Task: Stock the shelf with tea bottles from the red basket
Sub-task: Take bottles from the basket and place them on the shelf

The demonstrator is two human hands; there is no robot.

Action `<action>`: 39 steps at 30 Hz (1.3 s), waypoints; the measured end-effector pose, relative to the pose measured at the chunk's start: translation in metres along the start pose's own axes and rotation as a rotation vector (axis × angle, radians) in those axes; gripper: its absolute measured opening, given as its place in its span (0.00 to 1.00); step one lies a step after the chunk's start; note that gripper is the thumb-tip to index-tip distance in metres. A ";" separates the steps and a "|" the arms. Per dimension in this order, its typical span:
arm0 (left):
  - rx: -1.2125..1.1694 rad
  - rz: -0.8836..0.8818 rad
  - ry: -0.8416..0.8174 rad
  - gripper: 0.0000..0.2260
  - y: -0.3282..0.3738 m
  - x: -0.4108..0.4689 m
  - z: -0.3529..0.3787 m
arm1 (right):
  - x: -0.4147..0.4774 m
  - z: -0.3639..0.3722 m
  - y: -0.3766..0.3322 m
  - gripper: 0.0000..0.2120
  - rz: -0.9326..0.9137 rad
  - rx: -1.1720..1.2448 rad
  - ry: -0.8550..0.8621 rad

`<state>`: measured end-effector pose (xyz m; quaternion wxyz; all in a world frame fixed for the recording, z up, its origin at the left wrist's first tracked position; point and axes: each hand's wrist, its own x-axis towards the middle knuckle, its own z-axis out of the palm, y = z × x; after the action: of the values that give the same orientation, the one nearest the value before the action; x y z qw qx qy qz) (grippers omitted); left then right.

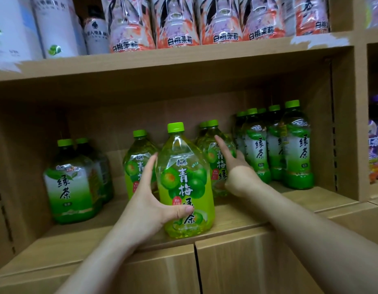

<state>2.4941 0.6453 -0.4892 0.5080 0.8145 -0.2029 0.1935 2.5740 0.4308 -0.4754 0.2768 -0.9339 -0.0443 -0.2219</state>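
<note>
Large clear plastic plum-tea bottle with green cap (184,166) stands upright near the front edge of the light wooden shelf (77,236), ahead of matching bottles (137,153). Left hand (145,200) grasps it: thumb across the lower label, fingers straight up its left side. Right hand (236,170) released, fingers extended beside its right shoulder; contact there cannot be confirmed. Green-tea bottles (298,149) stand grouped to either side

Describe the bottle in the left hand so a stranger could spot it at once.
Find the lower wooden shelf and its middle group of wide yellow-green bottles. It is the front bottle, nearest the edge, held by the left hand. Its neighbours all stand farther back.
</note>
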 end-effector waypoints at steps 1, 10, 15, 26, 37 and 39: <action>-0.003 -0.003 -0.001 0.58 -0.001 0.000 -0.001 | 0.002 0.000 0.001 0.61 0.001 0.005 -0.011; 0.043 0.023 -0.004 0.55 -0.005 -0.003 -0.009 | -0.038 -0.005 -0.014 0.42 -0.110 0.056 0.339; 0.193 0.037 -0.021 0.52 -0.015 -0.009 -0.028 | -0.098 -0.006 -0.049 0.53 -0.246 0.401 -0.154; 0.065 -0.056 0.126 0.46 -0.033 -0.005 -0.045 | -0.078 0.048 -0.087 0.54 -0.386 0.263 0.041; -0.119 -0.123 0.093 0.45 -0.049 0.005 -0.055 | -0.056 0.060 -0.096 0.56 -0.458 0.286 -0.050; -0.147 -0.134 0.089 0.45 -0.049 0.005 -0.057 | -0.055 0.060 -0.096 0.56 -0.458 0.276 -0.037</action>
<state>2.5181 0.7161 -0.5004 0.5865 0.7775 -0.1387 0.1795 2.5284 0.5464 -0.4970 0.3431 -0.8570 -0.2894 -0.2533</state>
